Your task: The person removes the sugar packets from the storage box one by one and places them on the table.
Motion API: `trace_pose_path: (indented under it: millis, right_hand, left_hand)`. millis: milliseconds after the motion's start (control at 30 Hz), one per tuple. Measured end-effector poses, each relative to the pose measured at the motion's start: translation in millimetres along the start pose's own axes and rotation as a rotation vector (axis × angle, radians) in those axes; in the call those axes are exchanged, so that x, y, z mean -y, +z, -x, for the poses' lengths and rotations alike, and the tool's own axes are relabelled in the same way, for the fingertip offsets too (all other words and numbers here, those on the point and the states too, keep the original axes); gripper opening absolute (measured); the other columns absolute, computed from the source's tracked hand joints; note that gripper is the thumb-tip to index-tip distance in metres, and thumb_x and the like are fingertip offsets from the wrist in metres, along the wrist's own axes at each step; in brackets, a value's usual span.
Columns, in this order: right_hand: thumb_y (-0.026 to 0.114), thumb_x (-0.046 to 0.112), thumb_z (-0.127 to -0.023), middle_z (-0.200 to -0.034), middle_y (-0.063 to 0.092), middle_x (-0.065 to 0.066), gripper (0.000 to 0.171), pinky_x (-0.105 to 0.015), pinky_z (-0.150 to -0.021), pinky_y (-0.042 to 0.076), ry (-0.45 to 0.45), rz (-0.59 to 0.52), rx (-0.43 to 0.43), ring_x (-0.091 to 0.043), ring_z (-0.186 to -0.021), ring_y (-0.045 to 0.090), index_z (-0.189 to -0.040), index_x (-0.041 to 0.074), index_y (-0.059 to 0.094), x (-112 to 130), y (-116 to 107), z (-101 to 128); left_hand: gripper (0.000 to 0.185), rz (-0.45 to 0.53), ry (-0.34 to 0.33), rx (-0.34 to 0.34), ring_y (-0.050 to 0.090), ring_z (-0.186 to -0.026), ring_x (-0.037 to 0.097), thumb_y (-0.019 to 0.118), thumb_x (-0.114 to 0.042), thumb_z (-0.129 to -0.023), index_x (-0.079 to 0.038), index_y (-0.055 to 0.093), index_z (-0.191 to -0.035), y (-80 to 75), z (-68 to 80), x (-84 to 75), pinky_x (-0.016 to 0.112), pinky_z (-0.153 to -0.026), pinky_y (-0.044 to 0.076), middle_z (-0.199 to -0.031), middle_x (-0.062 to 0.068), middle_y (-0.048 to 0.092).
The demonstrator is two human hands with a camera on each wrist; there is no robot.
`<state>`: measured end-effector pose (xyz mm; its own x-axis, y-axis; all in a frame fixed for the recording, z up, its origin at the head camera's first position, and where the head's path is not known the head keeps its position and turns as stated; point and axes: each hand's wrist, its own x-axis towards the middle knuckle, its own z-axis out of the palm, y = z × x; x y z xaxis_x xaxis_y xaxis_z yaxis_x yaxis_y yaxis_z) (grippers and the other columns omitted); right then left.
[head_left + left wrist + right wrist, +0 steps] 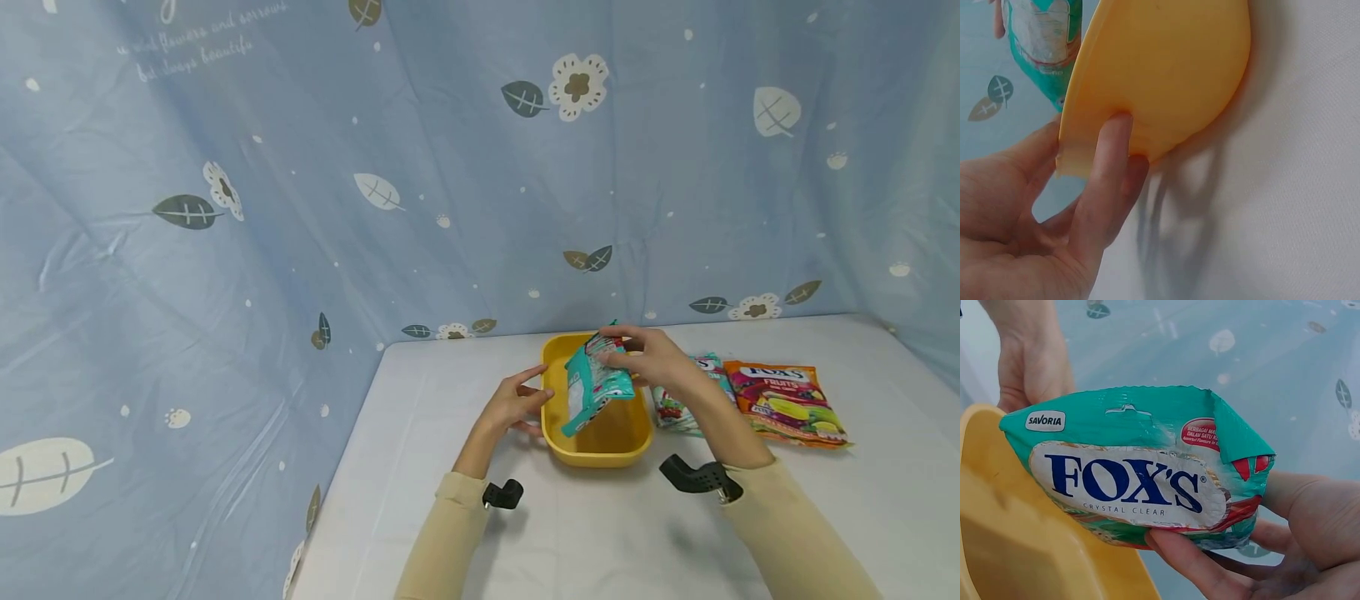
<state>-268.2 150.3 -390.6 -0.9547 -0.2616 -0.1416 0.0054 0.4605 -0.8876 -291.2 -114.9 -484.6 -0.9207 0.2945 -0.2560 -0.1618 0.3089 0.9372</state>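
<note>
A teal Fox's candy bag (pixel 1129 481) is tilted over the yellow bin (pixel 596 460), and my right hand (pixel 656 358) grips it by one end. In the right wrist view the bag's printed front shows, with one top corner folded over. My left hand (pixel 516 404) pinches the bin's left rim, some fingers against the outer wall (pixel 1172 69) and others at the edge. The bin stands on the white table; from the head view the bag hides part of its inside.
Right of the bin lie another teal candy bag (pixel 678 408), partly behind my right arm, and a red and orange Fox's Fruits bag (pixel 787 404). A blue patterned curtain (pixel 480 208) borders the white table (pixel 442 375) at the back and left.
</note>
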Motion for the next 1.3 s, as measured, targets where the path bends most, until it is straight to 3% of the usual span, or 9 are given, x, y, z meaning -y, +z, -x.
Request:
trace_pose_path:
  millis: [367, 633, 800, 1000, 1300]
  right_hand:
    - [0.065, 0.042, -0.094, -0.154, 0.032, -0.026, 0.067, -0.048, -0.086, 0.062, -0.015, -0.043, 0.001, -0.040, -0.118, 0.058, -0.151, 0.018, 0.040, -9, -7, 9]
    - [0.065, 0.045, -0.093, -0.150, 0.039, -0.026, 0.067, -0.043, -0.084, 0.063, -0.036, 0.014, -0.031, -0.039, -0.116, 0.059, -0.149, 0.019, 0.041, -12, -15, 20]
    - [0.065, 0.046, -0.092, -0.148, 0.042, -0.026, 0.066, -0.045, -0.083, 0.063, -0.051, 0.038, -0.052, -0.037, -0.111, 0.061, -0.149, 0.020, 0.042, -11, -22, 26]
    - [0.064, 0.050, -0.092, -0.151, 0.039, -0.024, 0.068, -0.051, -0.086, 0.061, -0.058, 0.063, -0.062, -0.039, -0.117, 0.058, -0.150, 0.023, 0.041, -8, -33, 36]
    - [0.064, 0.052, -0.091, -0.156, 0.031, -0.024, 0.071, -0.052, -0.088, 0.060, -0.027, 0.023, -0.073, -0.043, -0.123, 0.052, -0.151, 0.023, 0.039, -14, -46, 53]
  left_hand:
    - [0.057, 0.019, -0.007, 0.000, 0.072, -0.090, 0.031, 0.069, -0.030, -0.093, -0.033, 0.047, -0.146, 2.5, 2.0, 0.3, 0.042, -0.059, 0.064, -0.117, 0.016, 0.062]
    - [0.056, 0.024, -0.002, 0.003, 0.073, -0.084, 0.025, 0.069, -0.029, -0.093, -0.034, 0.048, -0.145, 2.9, 2.4, -0.1, 0.042, -0.059, 0.064, -0.117, 0.016, 0.063]
    - [0.056, 0.027, 0.000, 0.007, 0.072, -0.081, 0.022, 0.068, -0.027, -0.093, -0.034, 0.047, -0.145, 2.2, 2.2, -0.6, 0.043, -0.060, 0.064, -0.117, 0.016, 0.063]
    - [0.057, 0.053, 0.016, 0.017, 0.072, -0.080, 0.022, 0.068, -0.024, -0.094, -0.031, 0.047, -0.146, 2.0, 1.8, 0.3, 0.046, -0.060, 0.064, -0.114, 0.017, 0.064]
    - [0.057, 0.064, 0.019, 0.009, 0.073, -0.082, 0.025, 0.071, -0.025, -0.092, -0.032, 0.049, -0.144, 1.5, 1.2, 0.5, 0.046, -0.061, 0.064, -0.114, 0.018, 0.064]
